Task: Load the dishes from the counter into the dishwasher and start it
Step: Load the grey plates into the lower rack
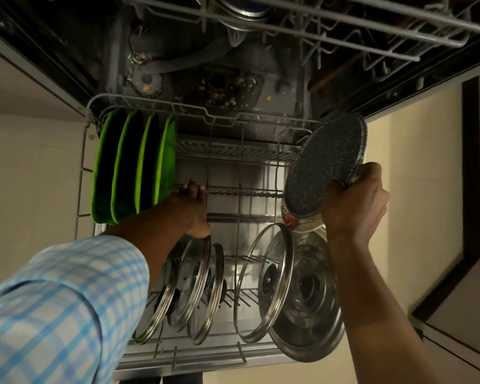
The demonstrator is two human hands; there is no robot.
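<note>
The right hand [352,209] grips a speckled pan [324,164] over the dishwasher rack [247,193]; the left hand [195,213] reaches beside green plates [130,167], fingers' [191,189] hold unclear.

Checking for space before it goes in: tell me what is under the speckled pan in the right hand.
Under the speckled pan, held by the right hand, a white dish with red print shows only its lower edge; the pan covers the rest and its inside.
</note>
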